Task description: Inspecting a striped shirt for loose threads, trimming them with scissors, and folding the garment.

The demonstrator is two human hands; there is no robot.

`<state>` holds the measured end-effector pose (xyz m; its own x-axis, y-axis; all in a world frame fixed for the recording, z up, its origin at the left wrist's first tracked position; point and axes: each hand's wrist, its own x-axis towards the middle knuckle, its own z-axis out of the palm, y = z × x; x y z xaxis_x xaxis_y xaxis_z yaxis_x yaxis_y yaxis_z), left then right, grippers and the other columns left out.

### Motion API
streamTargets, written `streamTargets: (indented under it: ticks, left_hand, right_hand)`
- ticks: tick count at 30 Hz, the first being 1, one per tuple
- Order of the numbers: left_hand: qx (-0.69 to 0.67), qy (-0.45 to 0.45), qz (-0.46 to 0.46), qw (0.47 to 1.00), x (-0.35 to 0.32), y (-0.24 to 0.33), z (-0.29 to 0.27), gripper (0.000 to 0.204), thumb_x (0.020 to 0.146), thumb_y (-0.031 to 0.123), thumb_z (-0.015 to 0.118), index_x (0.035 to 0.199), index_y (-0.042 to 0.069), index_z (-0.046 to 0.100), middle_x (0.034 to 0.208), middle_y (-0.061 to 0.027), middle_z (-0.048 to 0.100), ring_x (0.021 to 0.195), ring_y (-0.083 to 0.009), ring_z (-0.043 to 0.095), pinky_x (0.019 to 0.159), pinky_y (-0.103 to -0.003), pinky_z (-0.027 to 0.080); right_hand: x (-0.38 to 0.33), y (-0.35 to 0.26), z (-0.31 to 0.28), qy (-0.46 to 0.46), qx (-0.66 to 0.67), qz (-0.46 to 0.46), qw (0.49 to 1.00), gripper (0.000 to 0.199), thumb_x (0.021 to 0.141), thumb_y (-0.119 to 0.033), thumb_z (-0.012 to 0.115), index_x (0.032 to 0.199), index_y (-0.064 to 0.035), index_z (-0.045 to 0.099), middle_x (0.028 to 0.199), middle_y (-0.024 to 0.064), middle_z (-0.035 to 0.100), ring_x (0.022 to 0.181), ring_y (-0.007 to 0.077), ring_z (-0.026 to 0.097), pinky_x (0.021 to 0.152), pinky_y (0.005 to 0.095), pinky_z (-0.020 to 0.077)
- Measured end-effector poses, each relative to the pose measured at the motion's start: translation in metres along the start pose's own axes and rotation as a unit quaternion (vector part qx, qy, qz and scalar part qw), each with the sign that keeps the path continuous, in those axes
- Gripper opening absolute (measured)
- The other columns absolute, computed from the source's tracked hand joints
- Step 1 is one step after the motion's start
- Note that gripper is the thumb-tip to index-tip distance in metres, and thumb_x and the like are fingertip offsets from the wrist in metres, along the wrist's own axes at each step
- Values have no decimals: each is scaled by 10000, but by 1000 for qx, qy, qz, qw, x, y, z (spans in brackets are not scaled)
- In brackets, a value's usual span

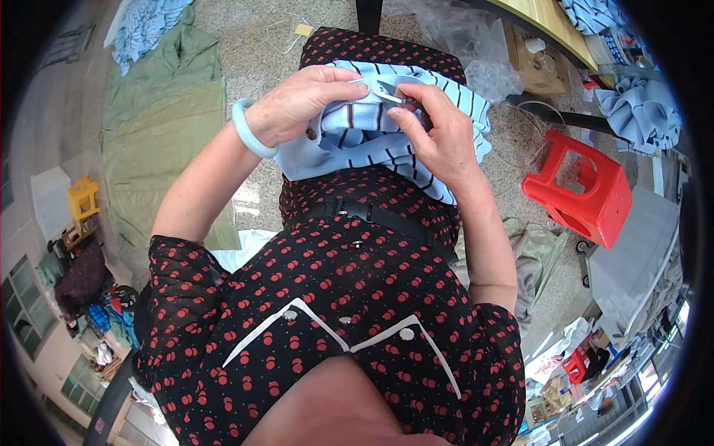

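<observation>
A light blue garment with dark stripes [387, 152] lies bunched on my lap, over a black dress with red dots. My left hand [301, 104] grips a fold of the garment at its upper left; a pale jade bangle [247, 128] circles that wrist. My right hand [435, 126] pinches a small metal thread snip [388, 91] against the cloth, just right of my left fingertips. Both hands meet at the top edge of the garment.
A red plastic stool [584, 193] stands on the speckled floor to my right. A green sack cloth [160, 126] spreads on the floor to my left. More striped blue garments [639, 108] pile at the upper right beside a wooden table [547, 26] and clear plastic bags [468, 44].
</observation>
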<state>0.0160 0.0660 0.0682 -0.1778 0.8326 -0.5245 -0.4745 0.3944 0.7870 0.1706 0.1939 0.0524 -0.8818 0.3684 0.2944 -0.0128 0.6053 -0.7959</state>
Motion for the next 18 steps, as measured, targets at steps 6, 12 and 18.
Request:
streamTargets:
  ticks: [6, 12, 18]
  left_hand:
    - [-9, -5, -14, 1000, 1, -2, 0, 121, 793, 146, 562, 834, 39, 599, 777, 11, 594, 700, -41, 531, 657, -180, 415]
    - [-43, 9, -29, 999, -2, 6, 3, 141, 804, 135, 550, 873, 18, 587, 804, 0, 600, 733, -45, 545, 683, -189, 424]
    - [5, 5, -5, 1000, 4, -5, -1, 124, 803, 162, 555, 831, 48, 596, 742, 33, 574, 654, -26, 506, 612, -164, 398]
  right_hand:
    - [-2, 2, 0, 4, 7, -5, 1000, 196, 752, -115, 620, 910, -14, 564, 809, 91, 588, 688, 166, 574, 612, 255, 449]
    - [-7, 3, 0, 31, 29, 39, 998, 202, 751, -92, 619, 923, -5, 558, 816, 91, 592, 695, 160, 574, 628, 249, 449]
    - [-6, 4, 9, 16, 24, 16, 999, 203, 754, -85, 615, 930, -4, 554, 825, 91, 593, 701, 149, 571, 634, 248, 448]
